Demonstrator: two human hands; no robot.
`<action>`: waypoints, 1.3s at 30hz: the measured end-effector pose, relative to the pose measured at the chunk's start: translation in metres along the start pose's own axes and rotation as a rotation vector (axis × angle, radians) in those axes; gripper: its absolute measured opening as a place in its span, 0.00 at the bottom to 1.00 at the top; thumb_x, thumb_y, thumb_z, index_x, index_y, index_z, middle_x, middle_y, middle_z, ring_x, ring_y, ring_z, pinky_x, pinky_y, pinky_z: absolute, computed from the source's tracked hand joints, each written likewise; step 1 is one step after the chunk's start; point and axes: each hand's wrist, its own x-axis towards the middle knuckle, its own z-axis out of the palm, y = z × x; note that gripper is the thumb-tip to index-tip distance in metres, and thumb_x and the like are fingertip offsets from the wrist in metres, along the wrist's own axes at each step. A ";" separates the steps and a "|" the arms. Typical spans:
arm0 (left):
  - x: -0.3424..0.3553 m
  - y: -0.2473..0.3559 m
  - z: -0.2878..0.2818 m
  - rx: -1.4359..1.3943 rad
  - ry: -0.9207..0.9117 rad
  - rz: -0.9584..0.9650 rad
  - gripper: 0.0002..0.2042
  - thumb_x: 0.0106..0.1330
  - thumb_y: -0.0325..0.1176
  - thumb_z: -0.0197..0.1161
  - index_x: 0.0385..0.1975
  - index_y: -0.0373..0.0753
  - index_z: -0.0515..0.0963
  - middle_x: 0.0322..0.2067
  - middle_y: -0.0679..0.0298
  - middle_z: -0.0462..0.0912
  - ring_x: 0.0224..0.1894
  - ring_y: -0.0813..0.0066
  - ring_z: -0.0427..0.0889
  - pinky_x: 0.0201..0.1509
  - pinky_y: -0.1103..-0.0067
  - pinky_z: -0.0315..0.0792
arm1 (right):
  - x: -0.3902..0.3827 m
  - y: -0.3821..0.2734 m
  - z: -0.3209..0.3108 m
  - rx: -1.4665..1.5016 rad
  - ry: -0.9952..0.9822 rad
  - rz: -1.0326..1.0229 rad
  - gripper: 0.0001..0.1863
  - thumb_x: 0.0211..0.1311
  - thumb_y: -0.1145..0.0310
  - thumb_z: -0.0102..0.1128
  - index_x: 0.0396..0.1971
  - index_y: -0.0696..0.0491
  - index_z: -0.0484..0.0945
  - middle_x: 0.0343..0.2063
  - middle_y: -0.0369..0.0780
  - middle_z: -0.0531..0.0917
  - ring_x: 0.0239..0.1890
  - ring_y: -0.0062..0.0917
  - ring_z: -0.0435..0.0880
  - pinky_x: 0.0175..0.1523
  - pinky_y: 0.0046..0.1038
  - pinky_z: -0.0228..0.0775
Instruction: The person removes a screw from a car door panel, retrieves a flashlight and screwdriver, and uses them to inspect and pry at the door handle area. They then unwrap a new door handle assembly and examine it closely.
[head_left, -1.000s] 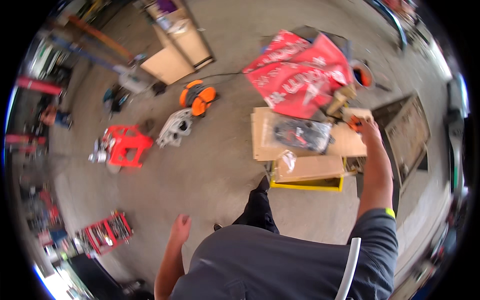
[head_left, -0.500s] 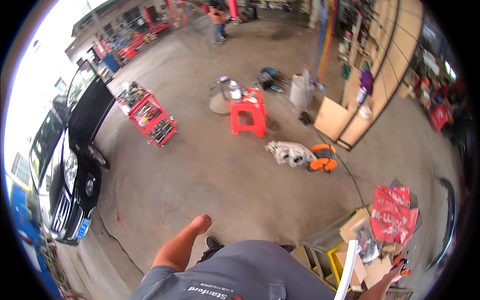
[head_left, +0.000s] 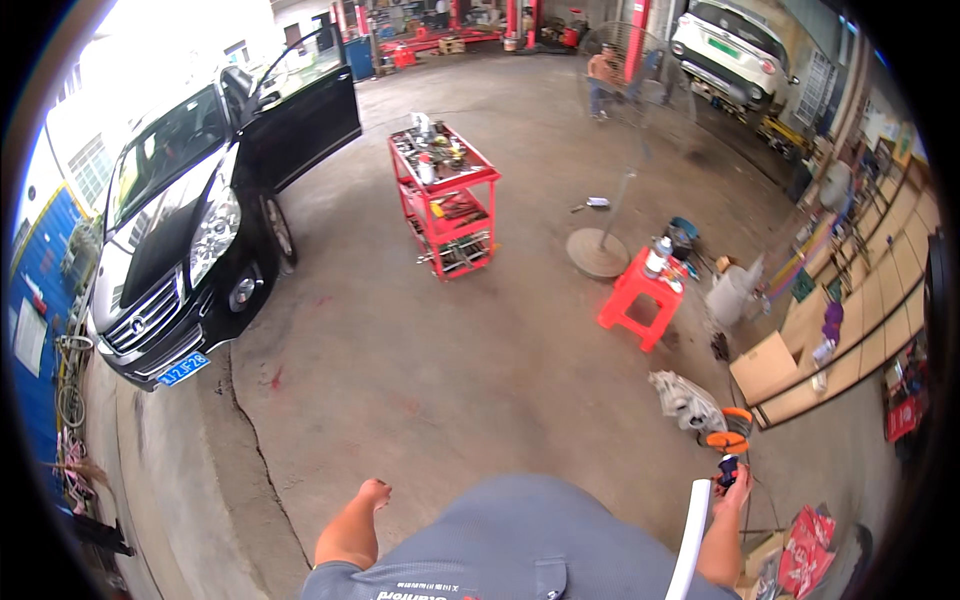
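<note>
My right hand (head_left: pixel 737 490), at the lower right, is closed around a small dark object (head_left: pixel 728 468). Its kind cannot be made out. In the picture it lies just below the orange cable reel (head_left: pixel 730 440). My left hand (head_left: pixel 374 493) hangs in front of me at the lower left, fingers curled in, and nothing shows in it. Bare concrete floor lies beneath it. A white curved strip (head_left: pixel 690 540) crosses the view beside my right forearm.
A black car (head_left: pixel 165 290) stands at left, its door (head_left: pixel 305 120) open. Ahead is a red tool cart (head_left: pixel 465 220). Rightward stand a fan (head_left: pixel 600 252), a red stool (head_left: pixel 645 300) bearing a bottle (head_left: pixel 657 257), and a silvery part (head_left: pixel 690 402). A person (head_left: pixel 600 80) is far off.
My view has swung left, so the car, cart and stool sit further right in the picture. My right hand has come up and forward with the dark object; the boxes have slid toward the lower-right edge.
</note>
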 end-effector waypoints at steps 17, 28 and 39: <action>0.071 0.050 -0.257 -0.476 0.423 -0.396 0.15 0.61 0.28 0.57 0.46 0.28 0.80 0.29 0.52 0.85 0.26 0.62 0.85 0.27 0.69 0.79 | -0.160 0.118 0.819 -0.816 -1.274 0.556 0.34 0.64 0.65 0.63 0.67 0.51 0.61 0.46 0.47 0.81 0.32 0.35 0.88 0.29 0.31 0.79; 0.276 0.183 -0.491 -0.408 0.349 -0.504 0.13 0.61 0.33 0.57 0.38 0.29 0.81 0.31 0.47 0.85 0.29 0.53 0.85 0.32 0.63 0.79 | -0.400 0.112 1.288 -0.391 -1.784 0.481 0.28 0.65 0.64 0.60 0.63 0.53 0.64 0.48 0.44 0.80 0.49 0.31 0.84 0.43 0.34 0.79; 0.737 0.510 -0.927 -0.169 0.583 0.256 0.18 0.62 0.38 0.59 0.45 0.32 0.81 0.43 0.44 0.85 0.47 0.46 0.84 0.52 0.63 0.77 | -0.408 0.097 1.578 -0.020 -1.548 0.253 0.25 0.64 0.62 0.62 0.57 0.57 0.71 0.45 0.38 0.77 0.46 0.21 0.79 0.55 0.28 0.76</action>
